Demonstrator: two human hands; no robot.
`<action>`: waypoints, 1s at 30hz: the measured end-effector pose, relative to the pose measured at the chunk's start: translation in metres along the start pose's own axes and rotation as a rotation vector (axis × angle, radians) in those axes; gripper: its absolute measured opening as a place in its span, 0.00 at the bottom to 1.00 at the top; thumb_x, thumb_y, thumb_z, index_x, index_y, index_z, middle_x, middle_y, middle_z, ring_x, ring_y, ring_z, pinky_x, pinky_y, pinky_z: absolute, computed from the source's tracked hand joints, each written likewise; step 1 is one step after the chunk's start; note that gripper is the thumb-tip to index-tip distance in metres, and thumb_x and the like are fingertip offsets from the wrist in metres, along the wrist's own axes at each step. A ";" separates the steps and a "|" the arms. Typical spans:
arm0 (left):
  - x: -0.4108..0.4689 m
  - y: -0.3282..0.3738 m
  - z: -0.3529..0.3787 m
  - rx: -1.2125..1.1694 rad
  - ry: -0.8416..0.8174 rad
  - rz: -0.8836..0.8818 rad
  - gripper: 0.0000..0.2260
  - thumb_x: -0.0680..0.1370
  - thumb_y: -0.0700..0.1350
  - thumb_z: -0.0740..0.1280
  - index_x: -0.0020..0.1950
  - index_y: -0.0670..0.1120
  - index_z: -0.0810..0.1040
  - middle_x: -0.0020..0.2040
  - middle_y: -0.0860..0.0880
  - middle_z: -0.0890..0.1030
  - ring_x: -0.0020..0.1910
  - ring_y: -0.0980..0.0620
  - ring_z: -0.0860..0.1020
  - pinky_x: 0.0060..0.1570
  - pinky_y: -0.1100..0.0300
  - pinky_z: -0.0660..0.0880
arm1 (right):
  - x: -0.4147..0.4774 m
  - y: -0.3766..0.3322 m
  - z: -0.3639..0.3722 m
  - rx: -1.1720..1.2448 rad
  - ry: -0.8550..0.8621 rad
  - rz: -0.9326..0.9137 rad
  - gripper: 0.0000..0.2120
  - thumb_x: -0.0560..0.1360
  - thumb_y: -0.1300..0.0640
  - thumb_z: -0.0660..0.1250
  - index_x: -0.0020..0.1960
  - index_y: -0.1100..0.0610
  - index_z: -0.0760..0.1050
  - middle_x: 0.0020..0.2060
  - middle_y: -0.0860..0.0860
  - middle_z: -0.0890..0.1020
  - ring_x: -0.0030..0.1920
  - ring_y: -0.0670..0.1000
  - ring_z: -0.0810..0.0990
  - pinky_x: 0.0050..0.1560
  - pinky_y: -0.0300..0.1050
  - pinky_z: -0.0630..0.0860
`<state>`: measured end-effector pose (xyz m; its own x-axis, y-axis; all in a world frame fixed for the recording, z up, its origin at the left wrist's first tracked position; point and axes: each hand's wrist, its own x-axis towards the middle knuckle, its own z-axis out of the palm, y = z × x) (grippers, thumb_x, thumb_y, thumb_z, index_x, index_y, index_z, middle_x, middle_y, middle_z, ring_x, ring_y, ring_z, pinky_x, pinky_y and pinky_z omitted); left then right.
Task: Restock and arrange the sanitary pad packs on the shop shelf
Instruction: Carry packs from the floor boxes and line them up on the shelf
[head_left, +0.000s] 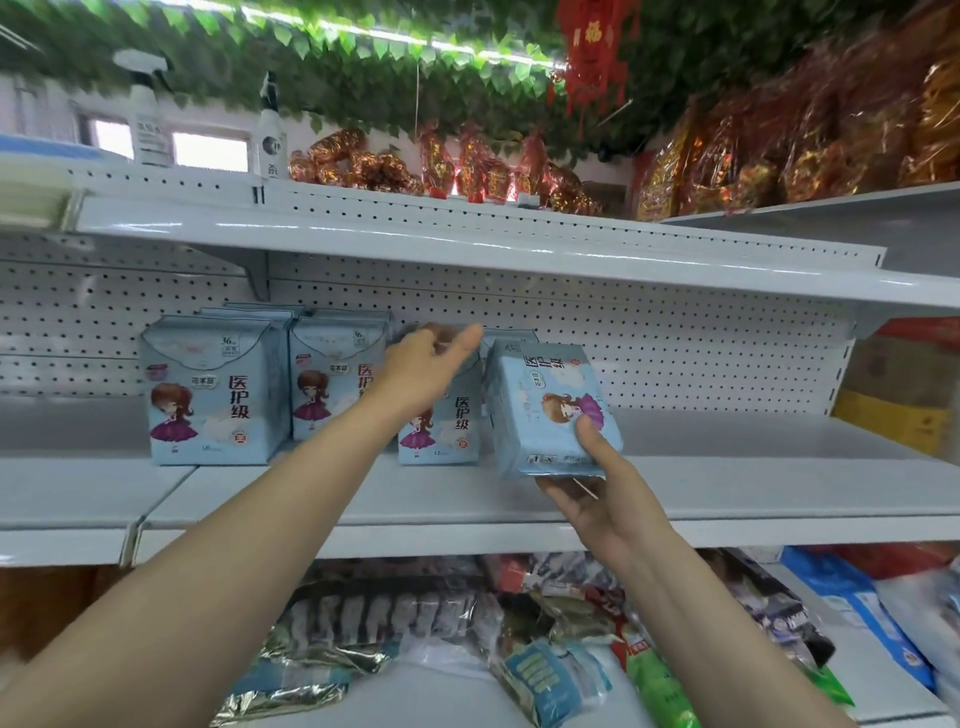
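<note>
i'm holding a loose pack (540, 395) in my right hand (602, 493), thumb pressing its face, fingers curling under it. it's hovering just right of the standing pack (441, 421) on the shelf (727, 488), lying on its side with its top pointing toward that pack. my left hand (426, 364) is lying over the standing pack's top, and i cannot tell if it's gripping. a rear pack (511, 336) is mostly hiding behind the loose one, and the print is blurring

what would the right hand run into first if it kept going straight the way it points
Probably the rear pack, whose top shows just above the held pack that the right hand grips; the pegboard back comes after. Depth is unclear.
</note>
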<state>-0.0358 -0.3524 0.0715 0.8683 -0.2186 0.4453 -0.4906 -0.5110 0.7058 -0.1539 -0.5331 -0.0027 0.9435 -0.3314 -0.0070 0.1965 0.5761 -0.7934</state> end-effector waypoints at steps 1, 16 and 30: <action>-0.004 0.003 -0.001 -0.017 -0.029 -0.030 0.32 0.78 0.69 0.55 0.69 0.47 0.73 0.59 0.47 0.80 0.44 0.56 0.76 0.57 0.54 0.74 | -0.001 0.001 0.001 0.001 0.002 -0.010 0.16 0.74 0.54 0.74 0.58 0.59 0.79 0.52 0.59 0.85 0.56 0.59 0.83 0.55 0.55 0.83; -0.015 0.022 0.024 -0.573 -0.329 -0.317 0.36 0.67 0.74 0.68 0.63 0.47 0.79 0.48 0.48 0.84 0.34 0.52 0.77 0.31 0.60 0.72 | -0.015 -0.010 -0.014 -0.063 -0.027 -0.064 0.22 0.71 0.56 0.75 0.64 0.59 0.77 0.57 0.57 0.84 0.60 0.57 0.82 0.50 0.54 0.84; -0.021 0.034 0.046 -0.669 -0.383 -0.183 0.19 0.77 0.54 0.72 0.66 0.51 0.78 0.61 0.47 0.83 0.52 0.49 0.81 0.45 0.60 0.81 | -0.001 -0.029 -0.027 -0.435 -0.019 -0.272 0.15 0.80 0.60 0.68 0.63 0.45 0.80 0.53 0.48 0.86 0.49 0.48 0.84 0.50 0.46 0.78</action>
<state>-0.0677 -0.4034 0.0607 0.8445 -0.5123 0.1559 -0.1723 0.0156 0.9849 -0.1679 -0.5693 0.0035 0.8793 -0.4100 0.2424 0.3096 0.1051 -0.9451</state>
